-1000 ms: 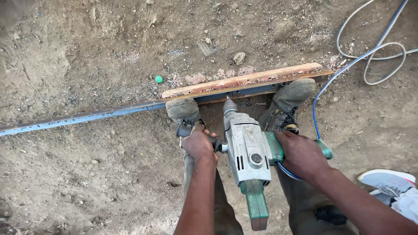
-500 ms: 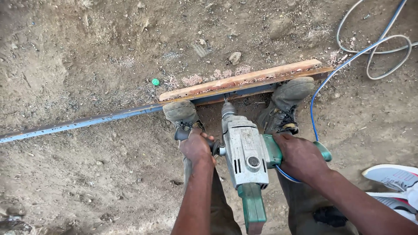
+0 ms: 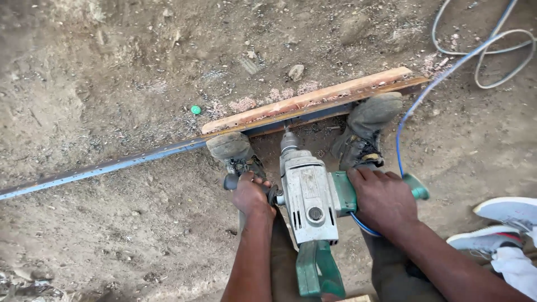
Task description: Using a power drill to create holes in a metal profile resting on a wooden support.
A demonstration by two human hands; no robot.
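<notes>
We grip the drill (image 3: 309, 196): left hand (image 3: 251, 194) closed on its side handle, right hand (image 3: 383, 200) closed on the green grip, bit on the steel bar (image 3: 112, 166).

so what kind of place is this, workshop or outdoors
Outdoors, most likely a rough work site on bare ground rather than a workshop. The drill is used straight on packed dirt, a wooden plank and long metal bar lie on the soil, and loose cable trails across it.
</notes>
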